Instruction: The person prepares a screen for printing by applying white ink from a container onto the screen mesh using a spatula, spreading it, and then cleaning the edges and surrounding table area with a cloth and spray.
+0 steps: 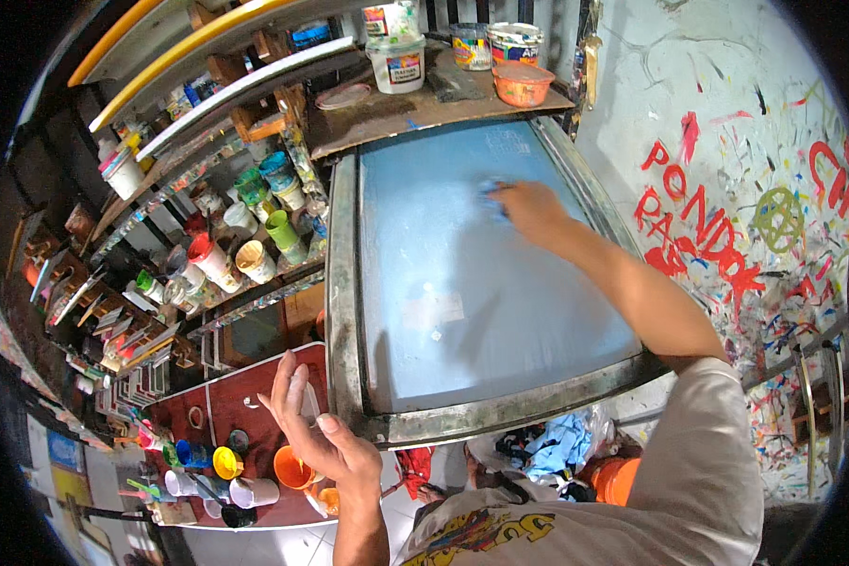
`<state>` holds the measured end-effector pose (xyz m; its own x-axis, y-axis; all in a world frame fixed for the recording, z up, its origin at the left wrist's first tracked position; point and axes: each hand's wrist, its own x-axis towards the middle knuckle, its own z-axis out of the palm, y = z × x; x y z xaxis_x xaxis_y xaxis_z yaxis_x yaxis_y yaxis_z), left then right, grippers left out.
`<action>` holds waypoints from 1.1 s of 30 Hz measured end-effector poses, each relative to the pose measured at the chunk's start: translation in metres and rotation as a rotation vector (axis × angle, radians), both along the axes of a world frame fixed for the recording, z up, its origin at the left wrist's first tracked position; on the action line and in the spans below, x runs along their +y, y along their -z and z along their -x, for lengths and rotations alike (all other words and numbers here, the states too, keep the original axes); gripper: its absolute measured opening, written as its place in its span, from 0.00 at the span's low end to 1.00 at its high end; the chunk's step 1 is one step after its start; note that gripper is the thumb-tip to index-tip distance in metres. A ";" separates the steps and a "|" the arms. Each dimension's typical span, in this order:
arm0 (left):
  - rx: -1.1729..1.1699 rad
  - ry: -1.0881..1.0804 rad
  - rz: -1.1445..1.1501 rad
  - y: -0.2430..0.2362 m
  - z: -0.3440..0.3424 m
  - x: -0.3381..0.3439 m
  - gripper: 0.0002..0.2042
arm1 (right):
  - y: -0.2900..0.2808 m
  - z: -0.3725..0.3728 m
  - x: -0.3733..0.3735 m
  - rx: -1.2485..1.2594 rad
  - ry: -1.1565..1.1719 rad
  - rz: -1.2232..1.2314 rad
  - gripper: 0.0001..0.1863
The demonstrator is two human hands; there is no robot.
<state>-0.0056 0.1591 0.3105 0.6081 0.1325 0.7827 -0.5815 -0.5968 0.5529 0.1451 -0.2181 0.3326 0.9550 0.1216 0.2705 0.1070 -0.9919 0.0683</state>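
Note:
A large screen-printing frame (346,274) with worn, dark-stained edges lies in front of me, and its pale blue mesh (410,217) looks slightly glossy. My right hand (535,215) reaches across to the far right part of the mesh. Its fingers are closed on a small crumpled blue cloth (493,191) pressed to the surface; the hand partly covers it. Faint marks show near the far edge, and a paler rectangular patch lies at the lower middle. My left hand (316,429) is raised by the frame's near left corner, fingers apart, holding nothing.
Beyond the frame, a wooden shelf (349,134) bears paint tubs and an orange bowl (523,85). Paint-stained cups (215,262) crowd the left shelves. A red table (236,391) with several cups stands lower left. A paint-marked wall (707,104) rises at right.

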 end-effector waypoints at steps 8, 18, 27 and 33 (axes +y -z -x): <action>0.048 0.038 0.079 0.005 0.004 0.003 0.27 | -0.002 0.118 -0.010 0.099 0.274 0.110 0.16; -0.124 0.033 0.138 0.013 -0.001 0.003 0.26 | 0.036 -0.025 0.123 -0.204 -0.646 -0.056 0.08; -0.158 0.087 0.181 0.012 -0.005 0.010 0.25 | -0.073 0.090 0.086 0.542 -0.518 -0.564 0.15; -0.224 0.075 0.307 0.013 -0.008 0.001 0.26 | -0.042 0.044 0.138 0.175 -0.492 -0.769 0.21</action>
<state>0.0021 0.1603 0.2979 0.4438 0.3429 0.8279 -0.7437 -0.3746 0.5538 0.1010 -0.0805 0.3746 0.8785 0.3709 0.3013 0.4741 -0.5983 -0.6459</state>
